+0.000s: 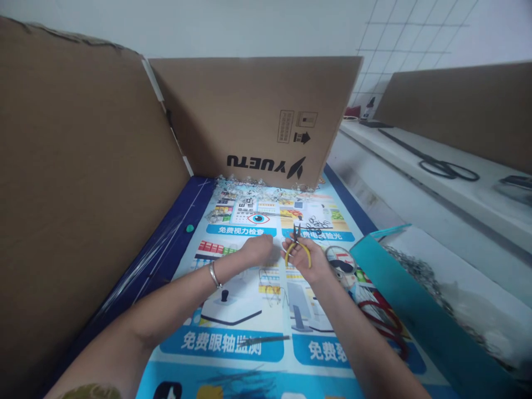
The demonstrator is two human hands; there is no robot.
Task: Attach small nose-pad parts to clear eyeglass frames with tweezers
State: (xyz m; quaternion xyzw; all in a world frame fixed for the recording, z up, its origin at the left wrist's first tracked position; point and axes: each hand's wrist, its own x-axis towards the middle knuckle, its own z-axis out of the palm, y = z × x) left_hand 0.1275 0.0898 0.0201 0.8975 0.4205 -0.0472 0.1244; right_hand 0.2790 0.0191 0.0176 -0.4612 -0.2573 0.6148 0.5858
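Observation:
Small pliers (296, 244) with yellow handles lie in my right hand (311, 260), jaws pointing away from me. Just left of it is my left hand (258, 249), a bracelet on its wrist and the fingers closed. Whatever its fingertips hold, if anything, is too small to make out. Some thin bent wires (272, 291) rest on the printed sheet below my hands. Beyond the pliers sits a small tangle of dark wire (318, 223). A bundle of straight wires (266, 339) is nearer to me.
Cardboard panels (249, 111) wall the back and left. Clear, glittery pieces (249, 185) line the back. A teal box (415, 310) of wire pieces stands right, near red loops (384, 321). Large black scissors (440, 165) lie on a white ledge. Long wires (141, 263) lie left.

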